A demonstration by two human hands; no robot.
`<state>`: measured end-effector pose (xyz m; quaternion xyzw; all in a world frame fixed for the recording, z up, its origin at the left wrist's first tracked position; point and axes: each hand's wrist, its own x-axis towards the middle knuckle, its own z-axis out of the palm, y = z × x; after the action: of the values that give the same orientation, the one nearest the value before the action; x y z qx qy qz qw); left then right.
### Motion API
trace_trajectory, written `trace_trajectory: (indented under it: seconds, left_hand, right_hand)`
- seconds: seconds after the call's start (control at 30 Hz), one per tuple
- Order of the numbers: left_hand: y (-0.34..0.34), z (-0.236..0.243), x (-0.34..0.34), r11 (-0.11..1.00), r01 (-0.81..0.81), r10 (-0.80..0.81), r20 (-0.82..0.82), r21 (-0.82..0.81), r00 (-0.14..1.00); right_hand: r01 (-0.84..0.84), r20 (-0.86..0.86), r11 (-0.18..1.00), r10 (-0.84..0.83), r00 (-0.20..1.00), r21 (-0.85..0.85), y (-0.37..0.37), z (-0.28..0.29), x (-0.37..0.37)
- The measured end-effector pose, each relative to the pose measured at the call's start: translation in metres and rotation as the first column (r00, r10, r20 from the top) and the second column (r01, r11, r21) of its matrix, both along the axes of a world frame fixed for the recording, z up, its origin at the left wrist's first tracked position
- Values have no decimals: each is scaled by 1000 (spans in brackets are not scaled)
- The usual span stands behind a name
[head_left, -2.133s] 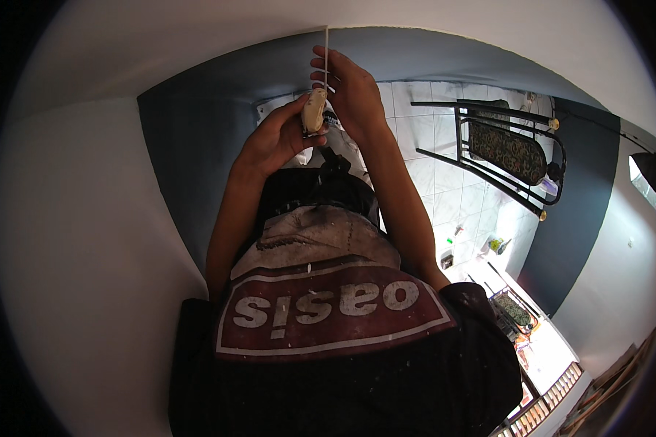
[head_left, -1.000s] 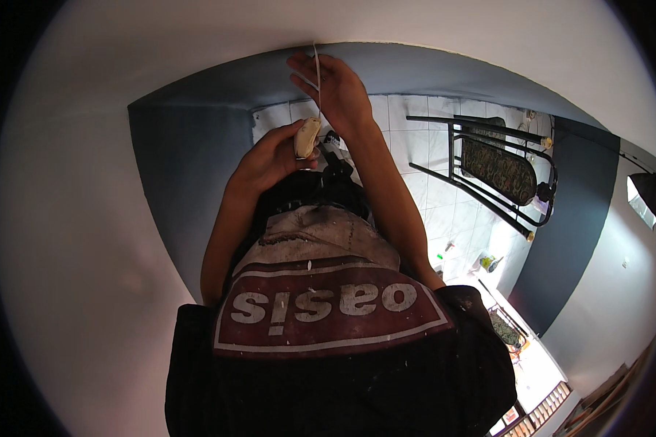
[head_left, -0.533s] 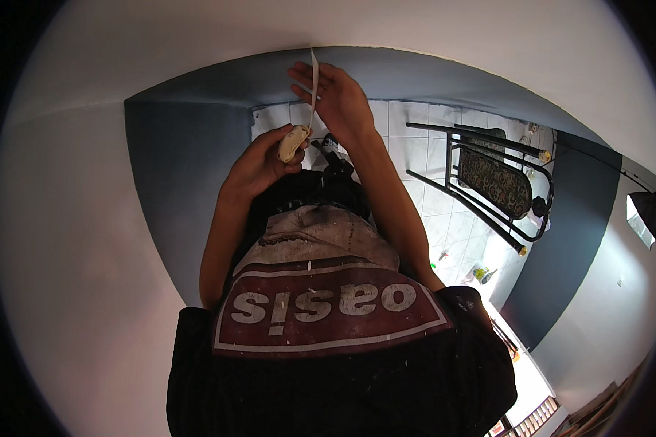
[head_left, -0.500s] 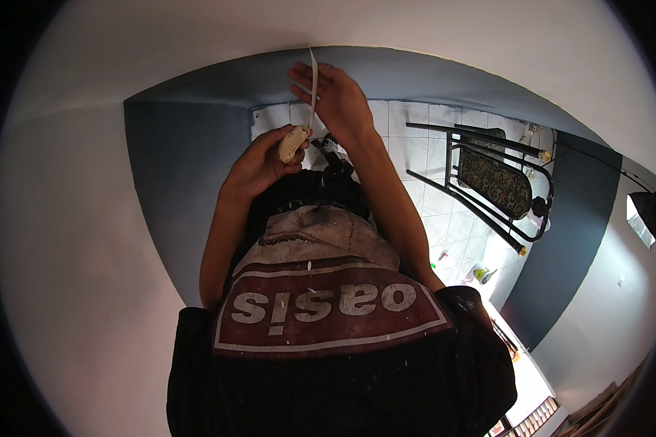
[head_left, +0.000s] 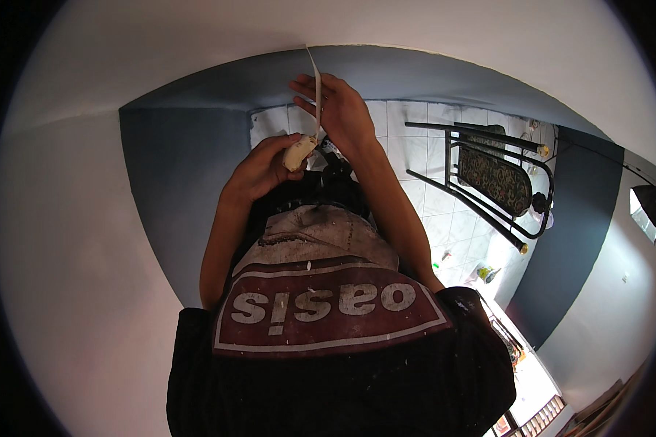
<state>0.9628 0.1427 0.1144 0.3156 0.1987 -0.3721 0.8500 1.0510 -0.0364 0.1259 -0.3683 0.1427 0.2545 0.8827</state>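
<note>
My left hand [head_left: 259, 171] is closed around a cream-coloured roll of masking tape [head_left: 299, 154], held in front of my waist. A pale tape strip [head_left: 318, 95] stretches from the roll up to the line where the white and blue-grey paint meet on the wall [head_left: 251, 71]; its upper end reaches that line. Beside the strip is my right hand [head_left: 342, 108], its fingers stretched out and apart behind the tape. Whether the right fingers touch the strip, I cannot tell.
To the right, a black metal chair [head_left: 492, 171] with a patterned seat and back is on the white tiled floor [head_left: 434, 189]. Small objects [head_left: 487, 273] lie on the tiles near the bright opening. Blue-grey and white walls surround me on the left and right.
Both hands have come slightly down, toward my body, with the tape roll. The strip now slants more to the right, its upper end still at the paint line.
</note>
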Motion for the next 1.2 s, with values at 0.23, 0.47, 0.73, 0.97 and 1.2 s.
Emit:
trace_trajectory:
  seconds: [0.23,0.47,0.73,0.97,1.2]
  left_hand:
    - [-11,7,2,996,3,-2,-6,85,1000]
    - [-9,7,6,991,55,-63,63,124,996]
    - [-23,25,6,925,69,-108,86,374,990]
    - [-20,21,3,847,70,-157,121,527,980]
    - [-19,40,-1,867,-25,-47,130,497,990]
  right_hand:
    - [3,-3,1000,-3,1000,-1,-11,0,-4]
    - [7,2,1000,-7,1000,15,-21,-2,-8]
    - [-13,15,1000,14,1000,-16,-32,1,-12]
    - [-16,33,1000,16,999,-6,-43,-3,-15]
    - [-20,33,1000,20,999,4,-53,-3,-15]
